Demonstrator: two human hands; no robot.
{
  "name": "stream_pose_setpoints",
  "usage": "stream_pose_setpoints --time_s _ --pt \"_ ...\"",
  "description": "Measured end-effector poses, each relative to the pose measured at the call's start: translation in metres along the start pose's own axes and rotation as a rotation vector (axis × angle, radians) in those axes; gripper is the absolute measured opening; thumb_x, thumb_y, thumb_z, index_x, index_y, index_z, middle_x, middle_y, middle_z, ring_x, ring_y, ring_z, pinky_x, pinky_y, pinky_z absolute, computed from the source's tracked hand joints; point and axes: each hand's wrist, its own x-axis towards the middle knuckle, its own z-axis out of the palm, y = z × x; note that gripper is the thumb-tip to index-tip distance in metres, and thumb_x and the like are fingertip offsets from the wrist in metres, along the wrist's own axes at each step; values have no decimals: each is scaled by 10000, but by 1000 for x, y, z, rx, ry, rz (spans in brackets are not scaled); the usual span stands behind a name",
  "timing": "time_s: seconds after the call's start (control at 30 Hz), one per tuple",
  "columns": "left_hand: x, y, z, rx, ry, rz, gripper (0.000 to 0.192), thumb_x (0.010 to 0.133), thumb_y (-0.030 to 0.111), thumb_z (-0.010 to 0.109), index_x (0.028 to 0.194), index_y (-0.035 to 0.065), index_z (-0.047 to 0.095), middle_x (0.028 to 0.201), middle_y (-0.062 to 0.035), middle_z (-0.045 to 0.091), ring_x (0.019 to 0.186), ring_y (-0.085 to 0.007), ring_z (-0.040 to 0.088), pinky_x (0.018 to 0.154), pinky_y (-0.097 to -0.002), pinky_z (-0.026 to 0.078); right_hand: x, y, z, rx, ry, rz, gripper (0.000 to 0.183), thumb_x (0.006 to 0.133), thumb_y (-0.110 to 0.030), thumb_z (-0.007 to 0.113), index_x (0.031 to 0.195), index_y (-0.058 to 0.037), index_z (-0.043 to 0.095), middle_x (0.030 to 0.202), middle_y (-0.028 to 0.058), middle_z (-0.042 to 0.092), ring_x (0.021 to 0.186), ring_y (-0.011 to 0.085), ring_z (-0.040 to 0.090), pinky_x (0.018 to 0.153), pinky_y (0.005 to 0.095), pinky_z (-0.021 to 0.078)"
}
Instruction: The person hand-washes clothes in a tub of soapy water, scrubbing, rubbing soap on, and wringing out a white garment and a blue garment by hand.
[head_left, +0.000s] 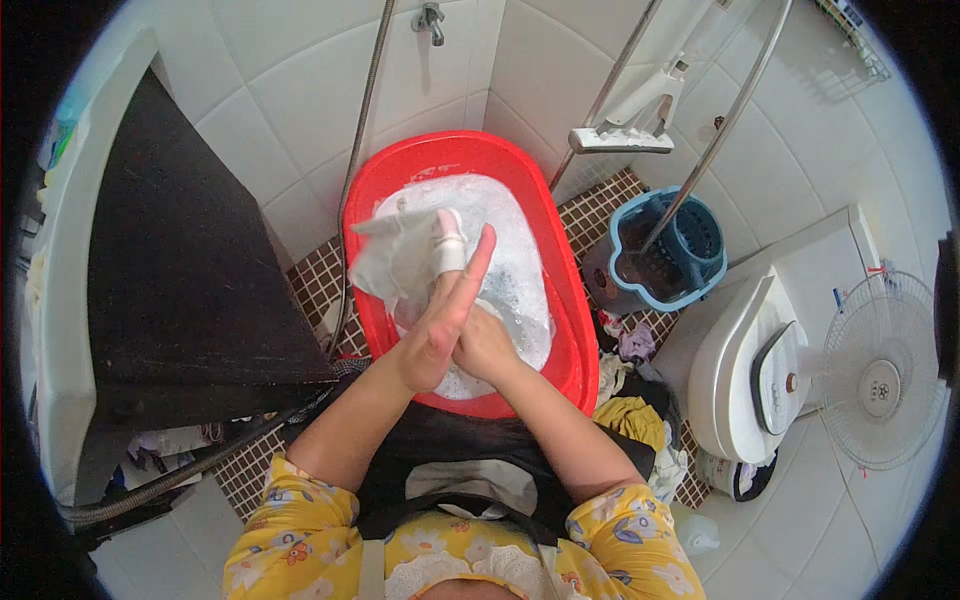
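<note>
Before me stands a red plastic basin (571, 330) holding water under a thick layer of white suds (506, 202). A wet whitish cloth (397, 251), blurred by motion, hangs over the basin's left half. My left hand (444, 319) is above the suds with one digit raised, and part of the cloth wraps around another of its fingers. Close against it, my right hand (486, 341) is curled, gripping a bunched part of the cloth. My left hand partly hides the right fingers, and the exact hold of each is partly hidden.
A blue mop bucket (615, 225) with a metal pole stands right of the basin. Clothes (634, 420) lie on the brown tiled floor near a white toilet (739, 360). A fan (879, 386) is at far right. A flexible hose (356, 157) runs down behind the basin's left rim.
</note>
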Motion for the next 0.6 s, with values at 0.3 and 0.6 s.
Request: stream_pose_setpoints --time_s 0.3,0.6 --pt "-6 3 -2 -105 -33 -70 1084 743 773 -14 1374 -105 55 1437 -306 -32 1359 -346 -52 1064 -409 -67 -13 23 -6 -200 -345 352 564 726 -151 577 1248 -126 364 1012 215 591 905 380 581 747 457 478" --pt "-8 -4 -1 -58 -51 16 979 810 706 20 1384 -84 74 1445 -285 -56 1365 -311 -74 1071 -382 -73 -15 17 6 -249 -659 334 279 773 -182 549 1039 -116 599 990 175 619 888 327 614 747 439 486"
